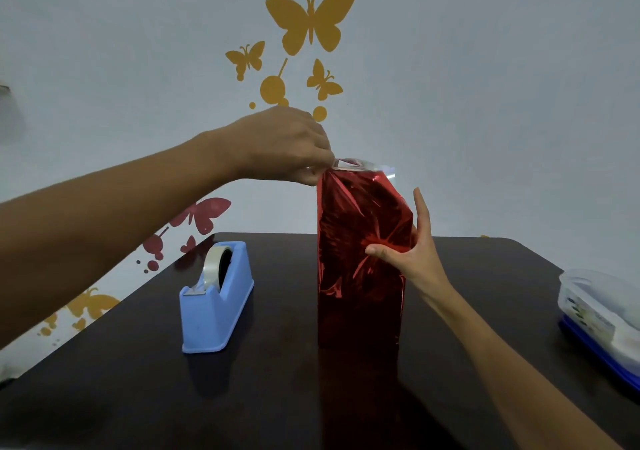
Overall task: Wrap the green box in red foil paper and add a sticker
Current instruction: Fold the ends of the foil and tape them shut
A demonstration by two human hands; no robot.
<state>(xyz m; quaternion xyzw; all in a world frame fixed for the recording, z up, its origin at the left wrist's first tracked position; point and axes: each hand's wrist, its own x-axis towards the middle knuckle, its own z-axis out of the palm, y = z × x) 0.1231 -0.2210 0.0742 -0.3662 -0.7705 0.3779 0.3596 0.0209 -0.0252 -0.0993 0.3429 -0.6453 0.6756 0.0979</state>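
Observation:
A tall box covered in crinkled red foil paper (360,276) stands upright on the dark table (277,397); none of its green shows. My left hand (287,144) is at the box's top left corner and pinches a strip of clear tape (363,164) that lies across the top edge. My right hand (408,252) steadies the box's right side at mid height, thumb pressed on the front foil and fingers straight up along the side. No sticker is visible.
A blue tape dispenser (216,297) with a clear roll stands left of the box. A clear lidded container with a blue base (599,318) sits at the table's right edge. The wall behind carries butterfly decals.

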